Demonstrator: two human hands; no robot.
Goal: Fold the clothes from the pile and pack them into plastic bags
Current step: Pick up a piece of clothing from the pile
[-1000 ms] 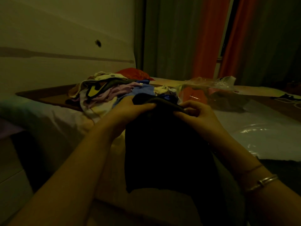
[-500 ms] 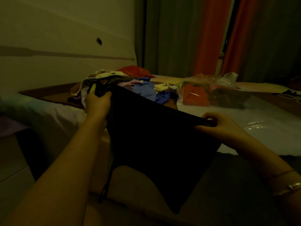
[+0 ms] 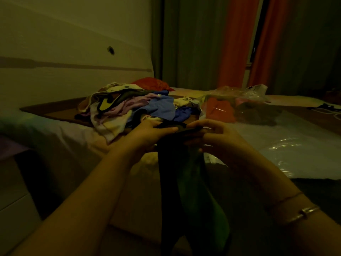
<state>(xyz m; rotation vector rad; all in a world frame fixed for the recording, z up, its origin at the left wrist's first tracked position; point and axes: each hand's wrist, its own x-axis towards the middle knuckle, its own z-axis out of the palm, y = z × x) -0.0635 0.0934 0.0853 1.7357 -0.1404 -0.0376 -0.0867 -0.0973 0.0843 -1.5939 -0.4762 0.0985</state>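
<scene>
A dark garment (image 3: 186, 182) hangs folded lengthwise in front of me, its top edge held between both hands. My left hand (image 3: 147, 133) pinches that edge from the left, thumb on top. My right hand (image 3: 219, 137) grips it from the right, fingers curled; the two hands nearly touch. Behind them a pile of mixed clothes (image 3: 129, 108) lies on the bed, with blue, pink, cream and red pieces. To its right sits a clear plastic bag (image 3: 238, 106) filled with orange and dark folded clothes.
The bed (image 3: 55, 137) has a pale sheet and a headboard wall (image 3: 73, 52) on the left. Flat empty plastic bags (image 3: 287, 145) shine on the right of the bed. Orange and grey curtains (image 3: 238, 41) hang behind. The room is dim.
Half a second ago the hands held the dark garment spread wide. They have come together at the centre, bringing its two sides together so it hangs narrow.
</scene>
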